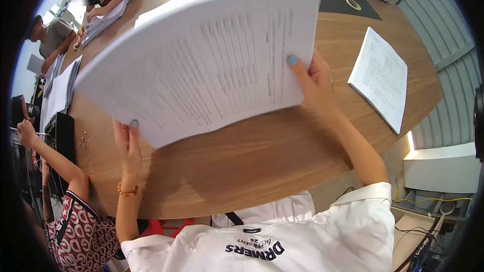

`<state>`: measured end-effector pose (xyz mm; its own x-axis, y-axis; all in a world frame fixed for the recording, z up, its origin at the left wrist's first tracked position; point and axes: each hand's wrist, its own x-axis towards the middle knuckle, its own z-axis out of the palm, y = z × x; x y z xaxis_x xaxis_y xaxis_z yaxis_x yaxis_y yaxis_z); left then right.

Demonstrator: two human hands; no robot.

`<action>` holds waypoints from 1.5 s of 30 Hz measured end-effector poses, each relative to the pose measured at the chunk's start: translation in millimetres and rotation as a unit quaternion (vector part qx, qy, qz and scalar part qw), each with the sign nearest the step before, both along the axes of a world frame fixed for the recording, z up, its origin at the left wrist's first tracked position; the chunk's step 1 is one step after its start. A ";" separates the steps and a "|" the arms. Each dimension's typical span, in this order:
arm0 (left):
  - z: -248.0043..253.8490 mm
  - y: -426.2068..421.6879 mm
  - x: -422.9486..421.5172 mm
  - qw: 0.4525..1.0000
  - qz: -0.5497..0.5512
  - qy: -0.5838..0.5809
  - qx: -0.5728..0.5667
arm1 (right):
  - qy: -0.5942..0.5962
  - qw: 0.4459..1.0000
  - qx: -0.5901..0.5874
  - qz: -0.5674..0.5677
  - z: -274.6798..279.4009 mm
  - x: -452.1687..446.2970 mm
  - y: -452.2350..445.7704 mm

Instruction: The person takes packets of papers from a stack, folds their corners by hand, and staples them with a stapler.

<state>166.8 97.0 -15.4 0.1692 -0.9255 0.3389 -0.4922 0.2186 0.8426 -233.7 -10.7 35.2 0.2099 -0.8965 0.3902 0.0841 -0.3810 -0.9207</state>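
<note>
A thick stack of printed paper (pixel 201 65) is raised off the wooden table, bowed and tilted, its printed face toward me. My left hand (pixel 128 143) grips its lower left corner, the thumb on the front and the fingers mostly behind. At the right edge my right hand (pixel 317 83) is closed on the same stack, thumb on the front. The print is too blurred to read. To the right of my right hand, a thinner stack of printed sheets (pixel 381 78) lies flat on the table.
The curved wooden table (pixel 237 171) has a dark panel with a round cable hole (pixel 353 4). More papers (pixel 61 88) lie along the left side, near a black box (pixel 61 138) and small bits (pixel 83 139). Several other people sit around the table; one arm (pixel 55 156) is close on my left.
</note>
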 end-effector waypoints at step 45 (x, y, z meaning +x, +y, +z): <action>37.0 -136.7 -184.0 0.949 -0.236 -0.171 0.122 | -0.073 0.963 0.248 0.083 -30.4 -3.2 0.9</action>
